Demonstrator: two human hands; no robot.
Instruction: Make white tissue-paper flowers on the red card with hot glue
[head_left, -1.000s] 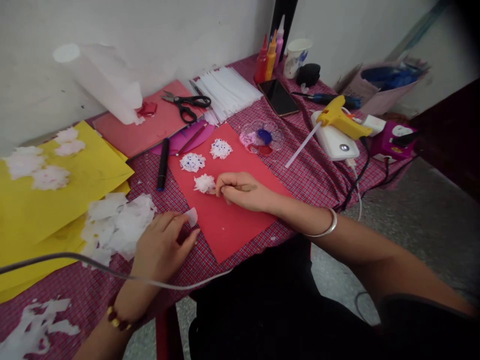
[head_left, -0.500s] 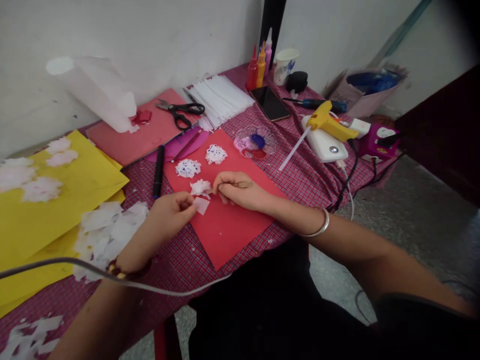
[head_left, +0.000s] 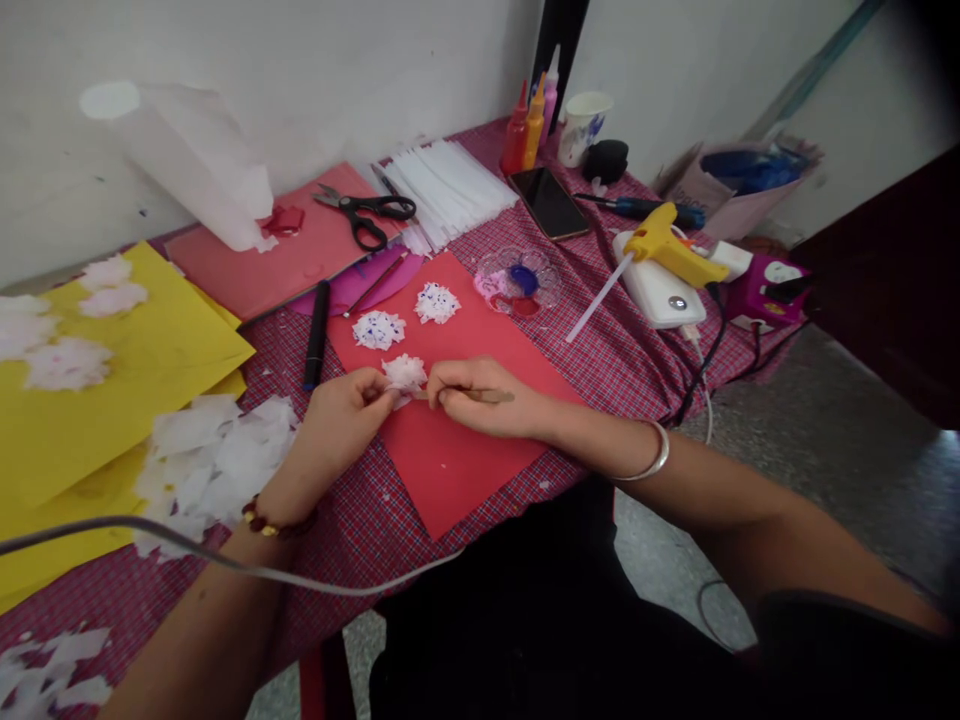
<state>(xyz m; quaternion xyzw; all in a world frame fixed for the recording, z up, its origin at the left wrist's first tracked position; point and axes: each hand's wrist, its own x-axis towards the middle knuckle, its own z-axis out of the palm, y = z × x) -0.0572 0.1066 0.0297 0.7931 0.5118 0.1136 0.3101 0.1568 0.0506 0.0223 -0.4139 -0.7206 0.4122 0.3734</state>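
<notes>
A red paper sheet lies on the checked tablecloth in front of me. On it sit two white tissue flowers with blue dots and a plain white tissue flower. My left hand pinches a small white tissue piece against the plain flower's near edge. My right hand grips a thin wooden stick whose tip points at that flower.
Torn white tissue and yellow sheets lie at the left. A black marker, scissors, white strips, a paint palette, glue bottles, a phone, a yellow glue gun and a grey cable surround them.
My left hand lifted a small tissue piece from beside the pile and carried it up to the plain white flower. My right hand stayed at the flower with the stick.
</notes>
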